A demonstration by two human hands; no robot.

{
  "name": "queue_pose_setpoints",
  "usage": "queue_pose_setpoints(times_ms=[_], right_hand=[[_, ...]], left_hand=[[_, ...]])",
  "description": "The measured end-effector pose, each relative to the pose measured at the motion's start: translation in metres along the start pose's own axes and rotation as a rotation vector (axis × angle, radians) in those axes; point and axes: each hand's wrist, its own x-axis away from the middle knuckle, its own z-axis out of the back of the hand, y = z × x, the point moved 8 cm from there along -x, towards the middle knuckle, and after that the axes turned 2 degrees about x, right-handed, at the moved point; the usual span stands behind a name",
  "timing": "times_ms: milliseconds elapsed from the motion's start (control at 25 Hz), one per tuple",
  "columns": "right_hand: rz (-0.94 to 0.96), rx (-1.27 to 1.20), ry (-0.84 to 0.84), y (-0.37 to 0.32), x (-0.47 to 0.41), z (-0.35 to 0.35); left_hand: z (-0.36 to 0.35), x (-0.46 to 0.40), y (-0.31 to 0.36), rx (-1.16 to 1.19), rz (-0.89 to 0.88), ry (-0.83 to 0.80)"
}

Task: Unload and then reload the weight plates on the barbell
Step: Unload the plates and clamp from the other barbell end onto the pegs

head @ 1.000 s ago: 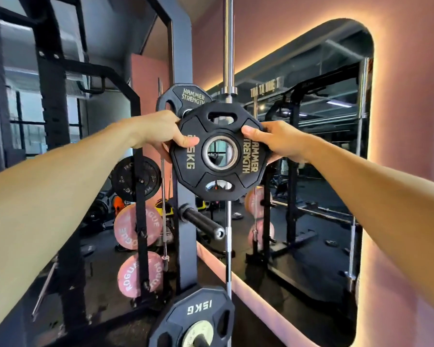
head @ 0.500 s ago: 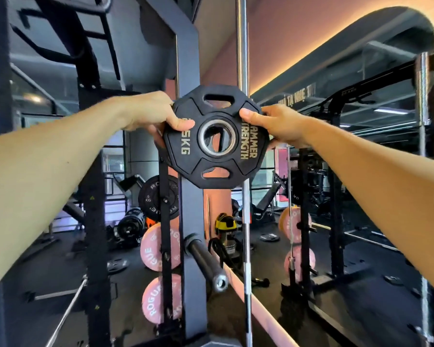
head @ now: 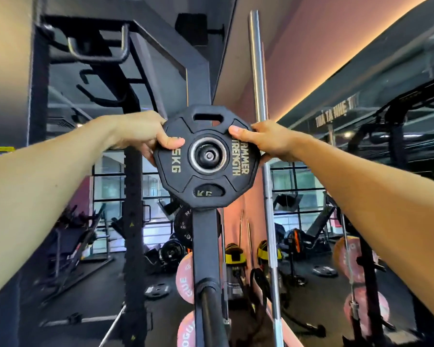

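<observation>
Weight plate (head: 206,156): black, many-sided, lettered "HAMMER STRENGTH" and "KG" in gold, with grip slots at top and bottom. Position: held upright at head height, face toward the camera, in front of a dark rack upright (head: 206,246). A peg end (head: 209,155) with a central bolt shows inside the plate's steel-ringed centre hole; how far the plate sits on it cannot be told.

Left hand (head: 143,135): grips the plate's left edge, thumb on the front face, fingers curled behind.

Right hand (head: 263,139): grips the plate's right edge, thumb on the front face above the lettering, fingers wrapped behind.

Barbell (head: 262,146): bare chrome bar, standing near-vertical just beside the plate's right edge, behind the right hand.

Lower storage peg (head: 211,311): black, projecting toward the camera from the same upright, below the plate.

Pink plates (head: 184,281): stored low on the rack.

Wall mirror (head: 386,171): right side, reflecting gym equipment.
</observation>
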Motion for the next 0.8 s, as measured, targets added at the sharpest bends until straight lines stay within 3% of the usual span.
queue_pose_setpoints(times_ms=[440, 560, 680, 800], right_hand=[[0.001, -0.043, 0.046, 0.06, -0.057, -0.022], [0.041, 0.08, 0.148, 0.072, -0.069, -0.026], [0.036, 0.228, 0.298, 0.087, -0.079, -0.026], [-0.048, 0.294, 0.394, 0.093, -0.079, -0.025]], left_hand=[[0.001, -0.044, -0.042, -0.037, -0.008, 0.189], [0.006, -0.057, -0.053, -0.158, -0.065, 0.306], [0.01, -0.067, -0.059, -0.436, -0.116, 0.467], [0.011, -0.076, -0.069, -0.463, -0.106, 0.541]])
